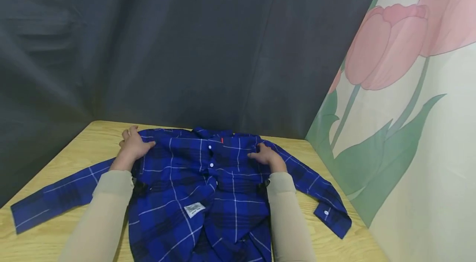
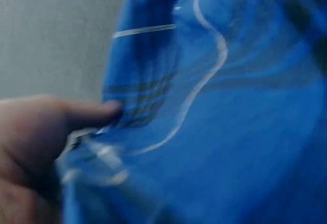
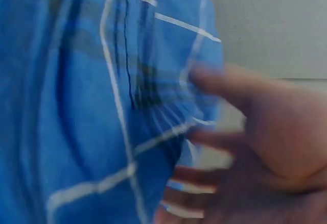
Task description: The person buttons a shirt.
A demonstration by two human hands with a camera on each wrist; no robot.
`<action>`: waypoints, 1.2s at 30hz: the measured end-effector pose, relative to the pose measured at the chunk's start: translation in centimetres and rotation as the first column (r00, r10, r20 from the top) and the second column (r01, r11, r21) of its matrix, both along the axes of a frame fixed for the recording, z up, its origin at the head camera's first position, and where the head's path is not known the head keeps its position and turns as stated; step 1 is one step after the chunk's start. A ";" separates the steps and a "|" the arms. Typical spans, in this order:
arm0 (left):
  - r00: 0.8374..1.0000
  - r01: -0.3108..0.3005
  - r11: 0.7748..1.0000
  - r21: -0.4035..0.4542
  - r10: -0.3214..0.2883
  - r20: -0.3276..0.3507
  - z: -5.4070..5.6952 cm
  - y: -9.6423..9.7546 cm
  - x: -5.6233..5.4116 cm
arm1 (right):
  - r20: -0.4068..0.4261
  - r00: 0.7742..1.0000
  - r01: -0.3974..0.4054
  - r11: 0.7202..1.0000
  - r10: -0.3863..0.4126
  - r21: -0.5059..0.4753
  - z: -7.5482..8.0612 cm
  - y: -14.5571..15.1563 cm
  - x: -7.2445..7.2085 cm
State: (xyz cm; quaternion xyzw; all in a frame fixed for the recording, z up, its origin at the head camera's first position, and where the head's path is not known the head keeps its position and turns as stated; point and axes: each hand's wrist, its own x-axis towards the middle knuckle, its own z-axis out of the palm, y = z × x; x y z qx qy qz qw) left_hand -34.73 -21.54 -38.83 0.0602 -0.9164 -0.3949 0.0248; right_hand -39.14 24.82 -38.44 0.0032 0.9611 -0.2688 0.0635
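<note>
A blue plaid button-up shirt [image 1: 178,179] with white lines lies front side up, its collar end at the far side. My left hand [image 1: 133,148] is at the shoulder on the left, fingers spread and thumb over the cloth; in the left wrist view the thumb [image 2: 97,112] reaches the shirt's edge, its other fingers mostly hidden. At the opposite shoulder is my right hand [image 1: 267,158], thumb apart from the fingers. Blurred in the right wrist view, its fingers [image 3: 196,178] extend loosely at the shirt's side. White buttons [image 1: 211,165] run down the front, near a pale label [image 1: 194,209].
Both sleeves spread outward over the light wooden table [image 1: 78,146]; the right cuff [image 1: 332,217] is folded near the table's edge. Behind hangs a dark curtain [image 1: 193,47]. A wall with painted tulips [image 1: 386,47] borders the right side.
</note>
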 end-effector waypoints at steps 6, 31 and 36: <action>0.944 0.276 0.942 -0.192 -0.228 0.238 -0.1 0.2 0.7 | 0.253 0.966 -0.085 0.989 0.051 0.124 0.8 0.2 1.1; 0.815 0.580 0.785 -0.219 -0.560 0.151 6.2 10.5 5.8 | 0.093 0.850 -0.526 0.838 0.518 0.144 7.3 -7.2 7.1; 0.806 0.592 0.730 -0.341 -0.540 0.242 1.3 15.4 4.0 | 0.135 0.802 -0.598 0.779 0.582 0.191 5.8 -10.1 7.5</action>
